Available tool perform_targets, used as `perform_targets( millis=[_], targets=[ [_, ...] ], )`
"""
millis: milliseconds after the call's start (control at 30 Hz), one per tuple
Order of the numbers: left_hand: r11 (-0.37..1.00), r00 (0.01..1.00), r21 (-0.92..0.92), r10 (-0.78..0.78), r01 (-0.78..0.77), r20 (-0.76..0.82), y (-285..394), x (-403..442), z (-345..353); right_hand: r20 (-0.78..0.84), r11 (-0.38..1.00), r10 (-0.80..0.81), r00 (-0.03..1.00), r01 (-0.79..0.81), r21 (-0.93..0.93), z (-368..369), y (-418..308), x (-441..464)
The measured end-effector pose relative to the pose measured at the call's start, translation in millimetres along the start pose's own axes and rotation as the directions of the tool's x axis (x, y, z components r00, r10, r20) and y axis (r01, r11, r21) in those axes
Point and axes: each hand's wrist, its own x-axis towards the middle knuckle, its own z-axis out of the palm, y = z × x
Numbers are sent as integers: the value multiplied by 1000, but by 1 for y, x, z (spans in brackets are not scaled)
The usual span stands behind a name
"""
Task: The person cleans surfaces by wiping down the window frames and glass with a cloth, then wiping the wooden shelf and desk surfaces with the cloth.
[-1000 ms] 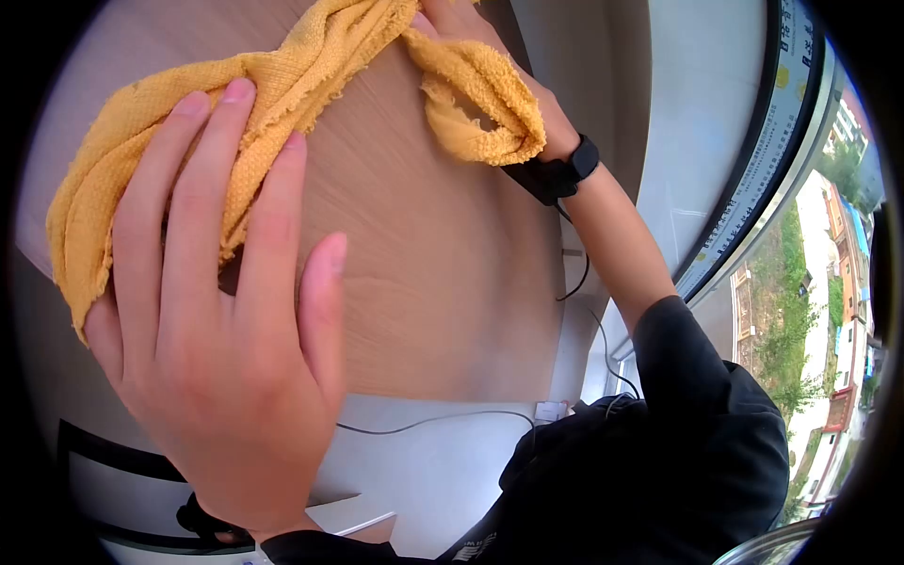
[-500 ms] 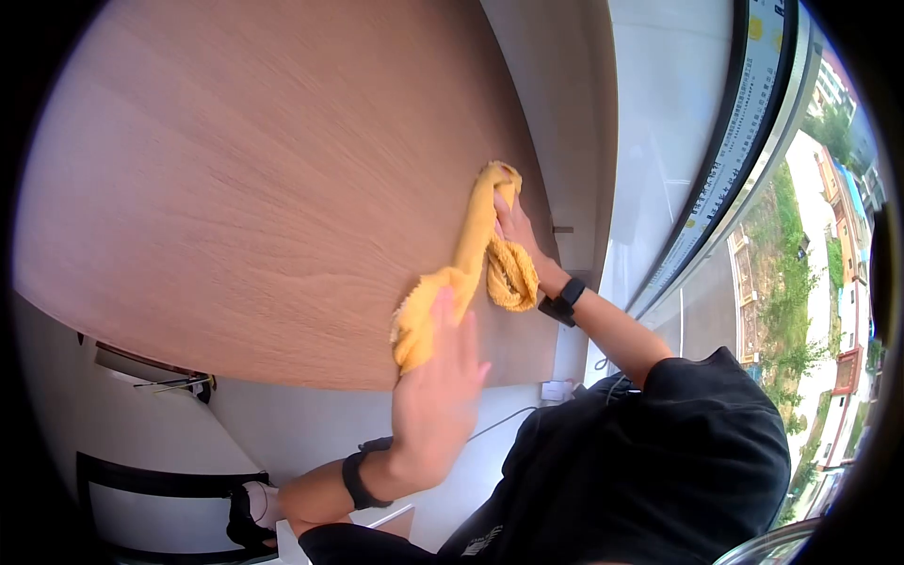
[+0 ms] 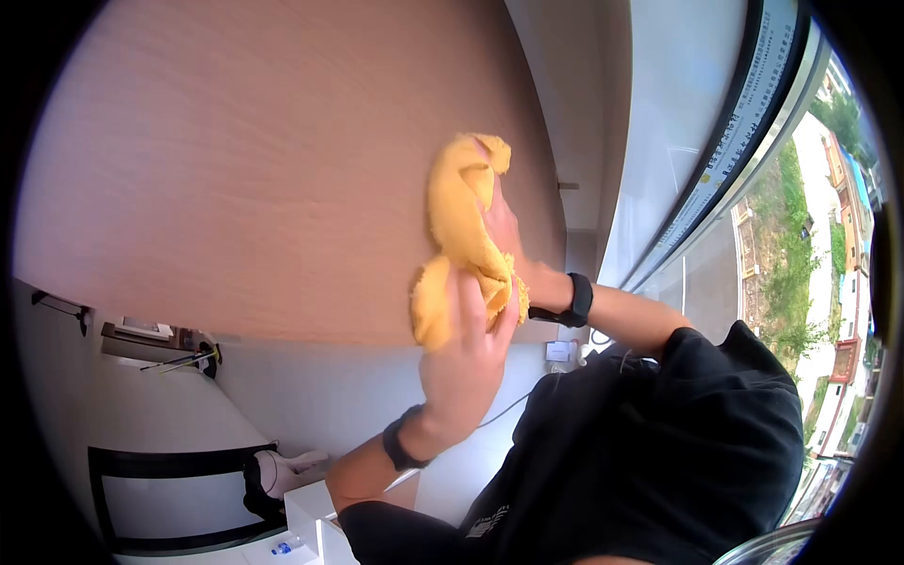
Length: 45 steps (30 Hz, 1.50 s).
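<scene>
A bunched yellow cloth (image 3: 457,212) lies on the wood-grain table top (image 3: 235,188), close to its right-hand edge. My left hand (image 3: 463,363) is on the lower end of the cloth, its fingers bent into the fabric. Higher up and to the right, my right hand (image 3: 504,231) holds the other part, its fingertips partly hidden by folds. A loose fold hangs between the two hands near my right wrist. Both wrists wear dark bands.
Beyond the table's right edge are a pale ledge (image 3: 659,122) and a window with buildings outside. A small white box (image 3: 558,351) and a cable sit below the table's edge. At lower left are a black-framed panel (image 3: 179,452), a shelf and a blue-capped bottle (image 3: 282,547).
Since the first frame, both hands and the cloth have moved down the view. My left hand has come closer to my right over the last half second, and the cloth is more bunched.
</scene>
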Motion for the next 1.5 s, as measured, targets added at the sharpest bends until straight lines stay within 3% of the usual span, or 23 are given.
perform_targets(
  millis=[100, 133, 167, 267, 367, 400, 467, 533, 600, 667, 867, 967, 1067, 1167, 1333, 1500],
  targets=[
    [998, 980, -11, -61, 60, -188, -26, 15, -24, 32, 927, -308, 951, 307, -214, 1, -42, 37],
    [997, 965, -10, -73, 73, -251, -34, 19, -34, 20, 902, -403, 915, 401, -163, 0, -55, 51],
    [997, 969, 31, -60, 69, -241, -44, 24, -47, -2, 861, -499, 867, 495, -117, -4, -66, 65],
    [986, 977, 166, 2, 34, -215, -71, 30, -74, 110, 821, -551, 827, 561, -108, -23, -85, 96],
    [966, 982, 258, 45, 4, -182, -79, 23, -82, 156, 614, -754, 638, 769, -176, -32, -59, 128],
    [969, 987, 246, 33, 6, -156, -75, 23, -83, 182, 601, -758, 627, 779, -178, -30, -52, 133],
    [987, 994, 160, -3, 20, -106, -65, 20, -79, 54, 673, -707, 705, 694, -256, -11, -42, 118],
    [991, 987, 134, -7, 28, -160, -61, 21, -69, -63, 746, -642, 764, 603, -282, 11, -41, 106],
    [993, 980, 108, -18, 41, -199, -56, 23, -57, -24, 876, -482, 876, 482, 11, 6, -63, 83],
    [988, 980, 140, -37, 65, -194, -52, 23, -47, 33, 855, -516, 856, 517, -30, 2, -68, 79],
    [961, 940, 216, -93, 170, -329, -40, 32, -28, 218, 879, -476, 852, 456, 137, -19, -80, 77],
    [965, 918, 225, -39, 137, -394, -45, 37, -26, 208, 886, -463, 861, 454, 94, -23, -86, 72],
    [989, 930, 144, 20, 35, -366, -55, 30, -33, 225, 816, -552, 803, 575, -52, -33, -73, 84],
    [996, 947, 90, 34, -5, -320, -61, 20, -42, 268, 861, -468, 842, 503, -74, -55, -70, 98],
    [984, 969, 178, 38, 6, -245, -60, 20, -59, 185, 839, -498, 847, 525, -145, -53, -47, 113],
    [951, 961, 306, 35, 53, -275, -75, 32, -81, 140, 825, -542, 828, 557, -99, -47, -30, 140]
  ],
)
